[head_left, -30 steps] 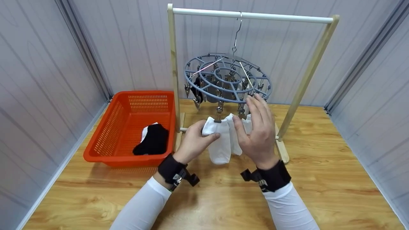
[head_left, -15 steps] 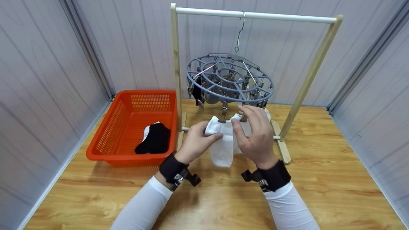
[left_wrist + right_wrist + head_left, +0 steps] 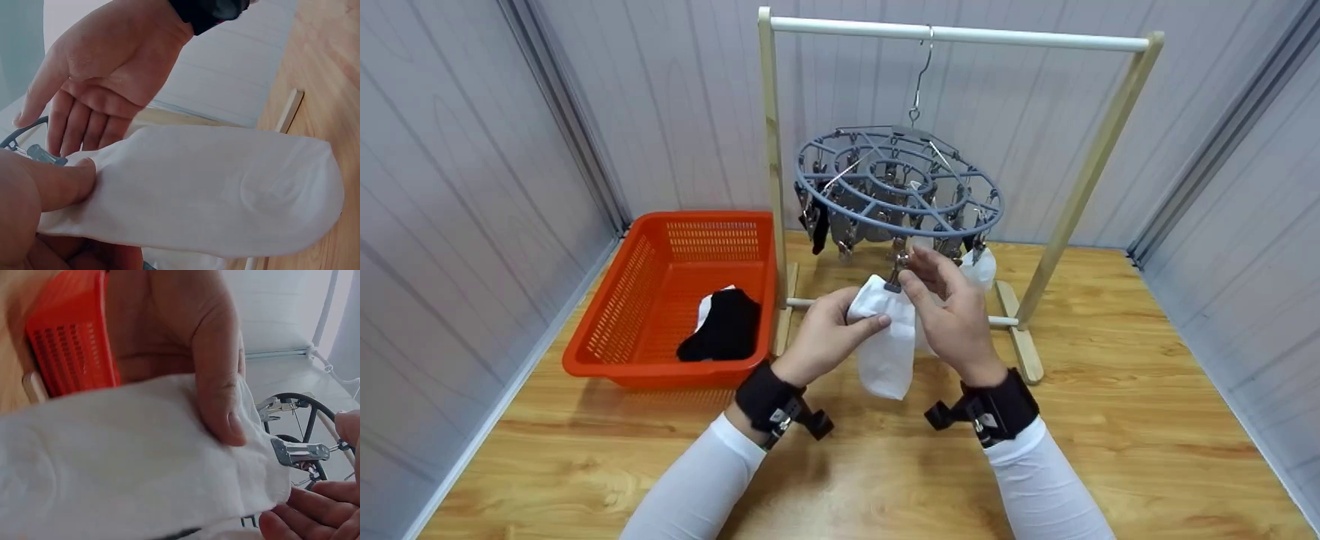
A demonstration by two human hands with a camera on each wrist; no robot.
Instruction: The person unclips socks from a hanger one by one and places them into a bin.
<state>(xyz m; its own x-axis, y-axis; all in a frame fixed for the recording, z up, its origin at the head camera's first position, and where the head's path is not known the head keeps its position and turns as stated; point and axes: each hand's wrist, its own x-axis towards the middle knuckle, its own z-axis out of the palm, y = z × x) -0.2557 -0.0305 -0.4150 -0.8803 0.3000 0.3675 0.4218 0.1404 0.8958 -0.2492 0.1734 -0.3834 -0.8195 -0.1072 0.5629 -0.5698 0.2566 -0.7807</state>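
Head view: your L hand (image 3: 826, 334) pinches white sock (image 3: 886, 367) nr cuff, R hand (image 3: 958, 322), fingers loosely parted, holds nothing nr metal clip (image 3: 301, 452).

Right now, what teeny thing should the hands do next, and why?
I'd probably have the left hand gently let go of the white sock: the metal clip seems to bite its cuff, and the right hand isn't pinching that clip open.
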